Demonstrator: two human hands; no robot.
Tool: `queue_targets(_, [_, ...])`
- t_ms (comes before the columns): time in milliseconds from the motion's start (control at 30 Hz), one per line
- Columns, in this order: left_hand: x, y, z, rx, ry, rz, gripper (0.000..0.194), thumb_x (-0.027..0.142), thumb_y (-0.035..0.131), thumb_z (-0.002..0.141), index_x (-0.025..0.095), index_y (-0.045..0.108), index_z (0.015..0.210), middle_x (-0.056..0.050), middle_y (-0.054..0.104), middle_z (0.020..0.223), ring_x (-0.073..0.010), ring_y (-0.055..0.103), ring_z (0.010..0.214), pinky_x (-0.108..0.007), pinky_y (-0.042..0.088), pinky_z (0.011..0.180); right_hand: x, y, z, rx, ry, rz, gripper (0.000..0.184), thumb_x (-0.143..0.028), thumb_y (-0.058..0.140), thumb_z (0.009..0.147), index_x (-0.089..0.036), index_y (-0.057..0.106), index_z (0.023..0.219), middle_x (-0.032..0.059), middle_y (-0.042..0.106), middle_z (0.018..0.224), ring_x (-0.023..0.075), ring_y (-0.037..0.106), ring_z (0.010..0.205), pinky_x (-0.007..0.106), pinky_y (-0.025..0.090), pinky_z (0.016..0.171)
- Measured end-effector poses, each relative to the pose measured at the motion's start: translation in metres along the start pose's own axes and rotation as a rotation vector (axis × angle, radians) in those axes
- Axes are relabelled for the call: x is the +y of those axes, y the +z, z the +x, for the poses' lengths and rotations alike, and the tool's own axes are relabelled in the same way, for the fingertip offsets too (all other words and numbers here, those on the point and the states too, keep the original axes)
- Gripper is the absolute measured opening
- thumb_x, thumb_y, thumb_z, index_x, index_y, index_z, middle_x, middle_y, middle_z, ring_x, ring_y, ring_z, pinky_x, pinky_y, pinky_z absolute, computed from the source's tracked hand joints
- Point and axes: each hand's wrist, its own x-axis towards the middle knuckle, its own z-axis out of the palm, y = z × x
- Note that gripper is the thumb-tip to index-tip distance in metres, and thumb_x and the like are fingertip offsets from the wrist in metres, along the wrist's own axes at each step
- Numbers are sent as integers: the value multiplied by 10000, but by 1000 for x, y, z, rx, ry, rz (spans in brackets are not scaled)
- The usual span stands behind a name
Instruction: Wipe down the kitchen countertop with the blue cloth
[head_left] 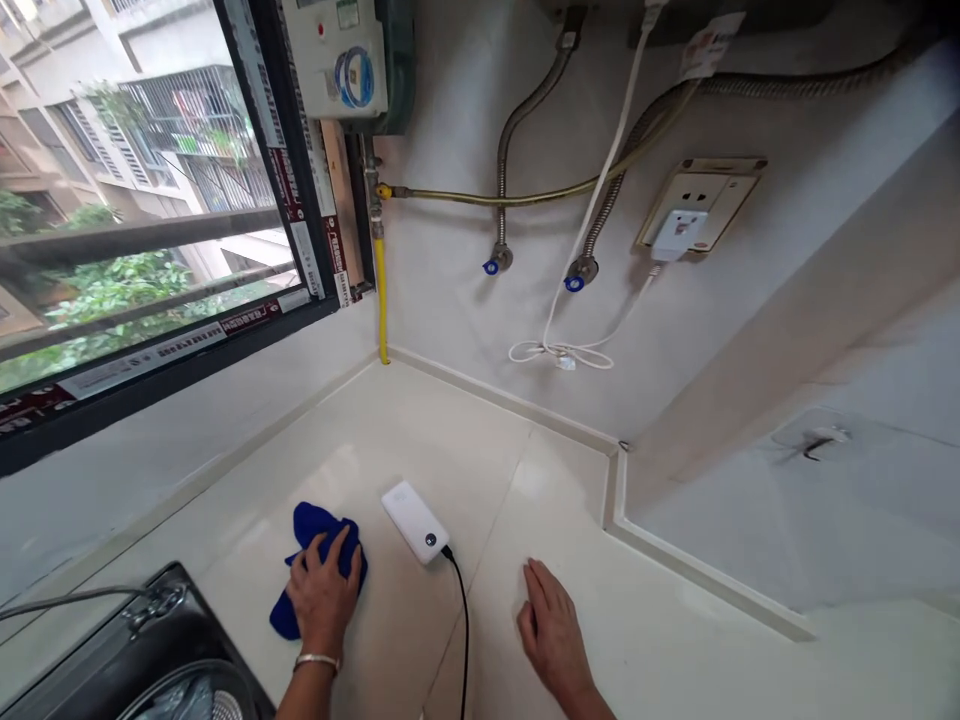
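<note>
My left hand (325,590) presses down on a crumpled dark blue cloth (311,522), its fingertips curled into the fabric. The cloth lies on the pale counter (375,420). Between my two hands rests a white power bank (414,522) with a small round dark display and a black cable (466,630) plugged into its near end. My right hand (553,628) is on the bare counter to the right of the cable, palm down with fingers stretched out and holding nothing.
A black gas hob (180,640) sits at the lower left, beside the window (150,180). A gas meter (341,60) and yellow pipe (382,300) occupy the corner. On the back wall are metal hoses, a looped white cord (566,350) and a socket (705,205). A raised ledge (697,575) edges the right.
</note>
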Motion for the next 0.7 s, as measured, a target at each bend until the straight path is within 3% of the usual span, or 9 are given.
queue_targets(500, [10, 47, 100, 60, -44, -192, 460, 527, 421, 965, 291, 619, 1306, -96, 487, 1409, -386, 380, 1259, -528, 354, 983, -1, -9, 2, -79, 34, -38, 604, -196, 393, 974, -231, 262, 1562, 131, 463, 1490, 293, 439, 1377, 552, 506, 1048])
queue_targets(700, [13, 66, 124, 100, -56, -236, 500, 554, 402, 957, 271, 608, 1315, -111, 495, 1397, -402, 364, 1271, -550, 335, 988, -4, -11, 6, -61, 53, -23, 616, -161, 389, 962, -242, 270, 1561, 119, 472, 1487, 272, 454, 1372, 538, 512, 1059])
